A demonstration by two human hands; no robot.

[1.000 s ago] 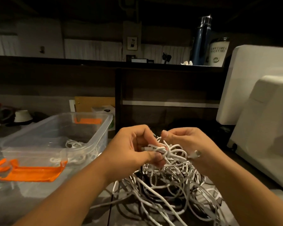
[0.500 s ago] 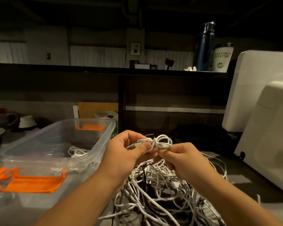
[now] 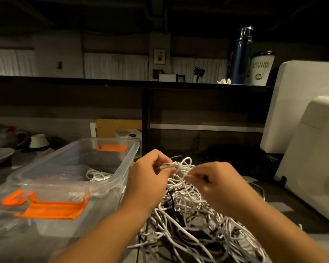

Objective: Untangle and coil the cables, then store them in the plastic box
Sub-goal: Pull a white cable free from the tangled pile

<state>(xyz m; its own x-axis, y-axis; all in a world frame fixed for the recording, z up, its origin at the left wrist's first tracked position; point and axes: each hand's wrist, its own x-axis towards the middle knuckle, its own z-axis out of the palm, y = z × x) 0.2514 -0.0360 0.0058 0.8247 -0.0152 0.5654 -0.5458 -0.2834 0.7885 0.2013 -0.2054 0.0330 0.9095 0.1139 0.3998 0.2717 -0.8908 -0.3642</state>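
Both hands grip a knot of white cable: left hand (image 3: pixel 150 173); right hand (image 3: pixel 215 179); one coil (image 3: pixel 98 175) lies in plastic box (image 3: pixel 122 175); cable heap (image 3: pixel 188 215) remains tangled beside it.

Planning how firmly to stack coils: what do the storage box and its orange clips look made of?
Clear rectangular storage box: seemingly glossy transparent plastic; the white coiled cable inside shows through its wall. Orange latch clips: likely opaque moulded plastic.

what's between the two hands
Head view: a knotted bunch of white cable, pinched by the left hand, with a strand in the right hand.
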